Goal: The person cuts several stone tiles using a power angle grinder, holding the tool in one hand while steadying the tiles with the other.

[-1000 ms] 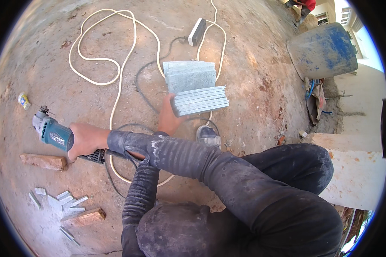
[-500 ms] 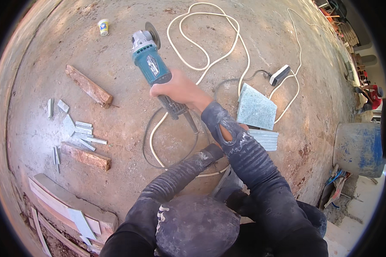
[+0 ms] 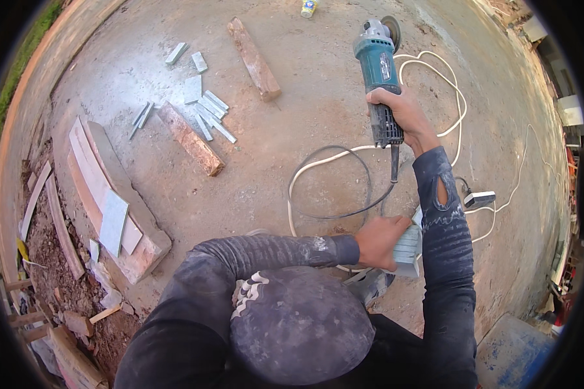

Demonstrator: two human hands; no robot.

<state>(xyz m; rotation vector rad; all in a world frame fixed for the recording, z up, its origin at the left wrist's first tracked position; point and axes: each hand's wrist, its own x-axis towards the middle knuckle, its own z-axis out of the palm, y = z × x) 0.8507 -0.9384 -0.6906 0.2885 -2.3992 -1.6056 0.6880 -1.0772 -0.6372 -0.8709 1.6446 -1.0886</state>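
My right hand (image 3: 405, 113) grips a teal angle grinder (image 3: 376, 68) by its body, with the cutting disc (image 3: 390, 34) at the top and the black cord trailing down. My left hand (image 3: 379, 241) is closed on the edge of a stack of pale green-grey stone slabs (image 3: 406, 258), partly hidden behind my right forearm. My dusty, dark-clad knee (image 3: 302, 324) is below my hands. Cut stone strips and offcuts (image 3: 214, 110) lie to the left around two weathered blocks (image 3: 191, 139) (image 3: 253, 58), on dust-whitened concrete.
White and black cables (image 3: 459, 91) loop on the ground toward a power strip (image 3: 480, 198) at right. A small cup (image 3: 308, 8) stands at the top. A thick slab (image 3: 149, 249) carrying stone pieces lies at left beside rubble (image 3: 91, 324). A blue drum (image 3: 509, 356) is at lower right.
My view has turned left, bringing the rubble into sight. My right hand has raised the grinder, now upright at upper right. My left hand stays at the slab stack.
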